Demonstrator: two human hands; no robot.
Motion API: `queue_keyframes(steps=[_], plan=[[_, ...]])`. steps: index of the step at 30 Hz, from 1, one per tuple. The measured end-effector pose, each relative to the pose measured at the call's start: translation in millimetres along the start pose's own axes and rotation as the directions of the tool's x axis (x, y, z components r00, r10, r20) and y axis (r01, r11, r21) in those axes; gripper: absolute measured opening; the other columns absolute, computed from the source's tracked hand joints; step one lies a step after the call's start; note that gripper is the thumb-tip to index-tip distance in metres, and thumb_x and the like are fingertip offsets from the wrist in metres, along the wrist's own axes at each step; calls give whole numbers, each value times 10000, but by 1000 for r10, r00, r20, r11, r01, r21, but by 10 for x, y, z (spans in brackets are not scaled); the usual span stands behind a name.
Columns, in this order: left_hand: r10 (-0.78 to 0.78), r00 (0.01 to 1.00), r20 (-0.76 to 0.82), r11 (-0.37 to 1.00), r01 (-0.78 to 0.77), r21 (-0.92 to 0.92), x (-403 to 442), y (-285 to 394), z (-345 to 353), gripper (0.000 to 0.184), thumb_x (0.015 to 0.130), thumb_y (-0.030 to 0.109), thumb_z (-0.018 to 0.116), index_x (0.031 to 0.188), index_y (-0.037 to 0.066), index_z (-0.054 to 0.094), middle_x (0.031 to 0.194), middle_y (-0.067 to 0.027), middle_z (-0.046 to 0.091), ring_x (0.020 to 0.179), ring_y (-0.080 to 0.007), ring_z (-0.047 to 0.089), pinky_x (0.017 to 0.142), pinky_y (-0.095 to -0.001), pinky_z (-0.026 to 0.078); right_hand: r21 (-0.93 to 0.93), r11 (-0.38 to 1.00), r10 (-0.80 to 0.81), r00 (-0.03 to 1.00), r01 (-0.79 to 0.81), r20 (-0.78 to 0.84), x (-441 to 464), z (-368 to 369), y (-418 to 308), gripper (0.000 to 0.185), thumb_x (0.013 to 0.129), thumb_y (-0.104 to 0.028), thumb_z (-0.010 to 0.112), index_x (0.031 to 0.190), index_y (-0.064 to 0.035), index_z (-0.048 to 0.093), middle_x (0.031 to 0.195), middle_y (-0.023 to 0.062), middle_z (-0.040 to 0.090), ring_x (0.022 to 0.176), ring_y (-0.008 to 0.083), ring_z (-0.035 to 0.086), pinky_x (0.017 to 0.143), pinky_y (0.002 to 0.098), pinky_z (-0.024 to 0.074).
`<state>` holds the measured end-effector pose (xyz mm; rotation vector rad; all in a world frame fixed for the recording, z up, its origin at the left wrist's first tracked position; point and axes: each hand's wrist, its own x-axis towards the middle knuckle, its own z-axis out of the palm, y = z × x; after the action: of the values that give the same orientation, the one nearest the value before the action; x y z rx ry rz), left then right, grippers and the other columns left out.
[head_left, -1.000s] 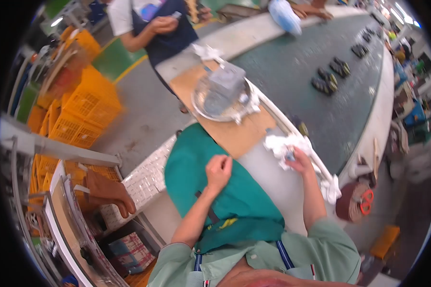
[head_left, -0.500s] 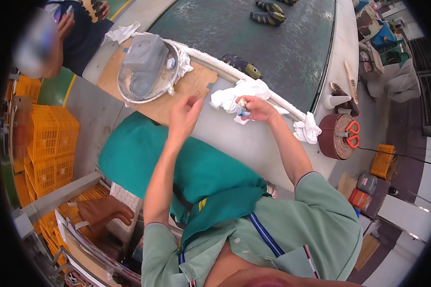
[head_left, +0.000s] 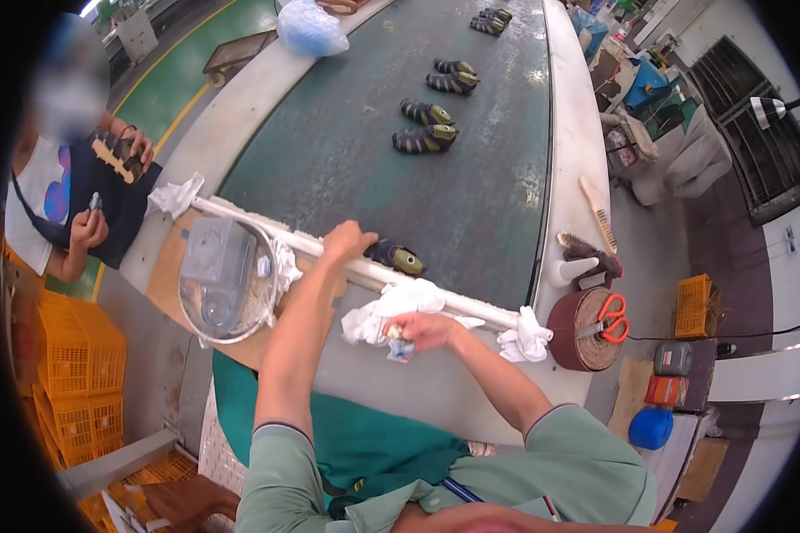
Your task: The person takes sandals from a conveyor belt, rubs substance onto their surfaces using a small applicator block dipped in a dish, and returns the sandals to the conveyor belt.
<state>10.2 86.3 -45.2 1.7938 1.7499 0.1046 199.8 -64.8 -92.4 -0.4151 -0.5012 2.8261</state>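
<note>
Left hand (head_left: 350,242) over the white rail (head_left: 489,312), fingers together at the dark shoe (head_left: 396,258) on the belt (head_left: 329,160), whose near end puts it within reach; can't tell if I grip. Right hand (head_left: 425,330) pinches a bluish wad (head_left: 400,347), leaving my left free

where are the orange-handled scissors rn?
Head view, right side: the orange-handled scissors lie on the brown roll, just right of the bunched white cloth and nearer the wearer than the white cone-shaped thing.
</note>
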Motion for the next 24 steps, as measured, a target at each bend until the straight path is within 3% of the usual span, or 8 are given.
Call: queue_keyframes(steps=[2,4,5,8,12,19,21,24], plan=[[-57,996,66,997,61,-50,109,-36,33,540,710,418,665,988,-42,608,1007,-215,617,945,-319,597,827,-393,443,0,1000,0,1000,0,25,15,7,-15,373,795,-137,634,1135,-56,504,906,29,571,804,160,586,656,334,495],[52,999,12,911,-42,-410,184,-87,75,434,688,349,708,920,-11,640,893,-172,645,882,-237,618,742,-351,481,-3,1000,18,1000,-18,2,20,-18,-6,371,798,-144,631,1135,-54,504,911,28,565,801,159,585,648,332,497],[55,973,224,751,108,-652,226,-59,112,409,673,267,736,938,-10,595,864,-122,617,823,-181,606,650,-330,514,-6,1000,26,1000,-26,-9,8,-19,-12,374,797,-152,633,1135,-60,504,932,27,560,815,164,580,648,337,492],[7,993,121,510,100,-855,-47,247,229,448,698,215,719,1013,31,459,899,-74,554,749,-176,596,541,-334,536,-18,999,36,999,-37,-16,-1,-7,-25,377,795,-149,634,1137,-65,500,948,24,553,829,171,576,644,344,485],[-4,996,-85,469,-73,-880,-537,392,38,380,722,176,703,1012,56,488,857,-49,560,755,-155,596,533,-303,529,-50,999,12,999,-11,31,-27,47,-40,409,779,-164,650,1145,-74,493,1028,30,542,889,168,551,694,365,462],[341,778,-528,-192,-492,-849,-2018,317,-1412,545,752,77,666,1231,32,410,1011,-65,578,902,-160,581,792,-294,490,-128,992,-26,997,18,-68,-18,14,-5,472,738,-195,695,1142,-58,493,962,7,538,870,146,547,724,374,456],[125,757,-641,-225,-608,-762,-2422,251,-1324,613,732,36,657,1271,27,365,1089,-71,554,970,-174,563,855,-304,461,-142,989,-51,996,39,-76,-30,65,-11,476,732,-190,696,1142,-61,493,973,11,541,878,152,552,729,370,458],[113,872,-476,-62,-472,-879,-3083,-138,-686,627,674,6,700,1226,8,404,1125,-81,561,1008,-177,567,859,-312,463,-188,979,-88,994,75,-58,-34,16,14,453,721,-192,694,1123,-79,517,1014,21,555,887,153,539,736,360,446]])
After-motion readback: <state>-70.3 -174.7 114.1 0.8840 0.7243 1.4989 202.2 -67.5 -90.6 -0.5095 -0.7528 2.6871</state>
